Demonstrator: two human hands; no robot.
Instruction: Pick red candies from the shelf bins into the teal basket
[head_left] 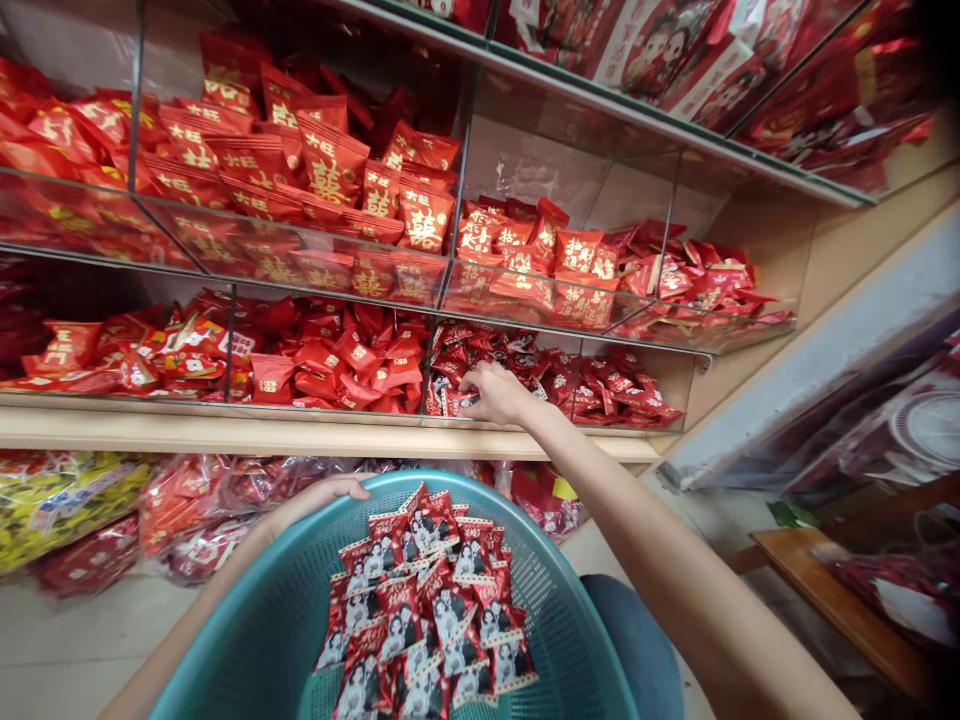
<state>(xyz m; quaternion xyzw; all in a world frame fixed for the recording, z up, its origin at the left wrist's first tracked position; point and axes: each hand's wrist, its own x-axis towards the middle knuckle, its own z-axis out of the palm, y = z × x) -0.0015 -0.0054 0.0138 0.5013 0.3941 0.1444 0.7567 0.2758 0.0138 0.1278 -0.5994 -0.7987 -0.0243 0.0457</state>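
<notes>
My left hand (319,497) grips the far rim of a teal plastic basket (262,620), fingers curled over the edge. Inside the basket lies a heap of several small red sweet packets (427,600) with picture fronts. My right hand (493,393) reaches forward into a lower glass bin (555,385) full of the same kind of small red packets. Its fingers are bent down onto the packets at the bin's front edge; whether it holds one I cannot make out.
Glass-fronted shelves (300,240) hold piles of red wrapped sweets in separate compartments. Below the wooden ledge (225,435) lie clear bags of red and yellow sweets (67,500). A wooden bench (847,610) stands low at the right.
</notes>
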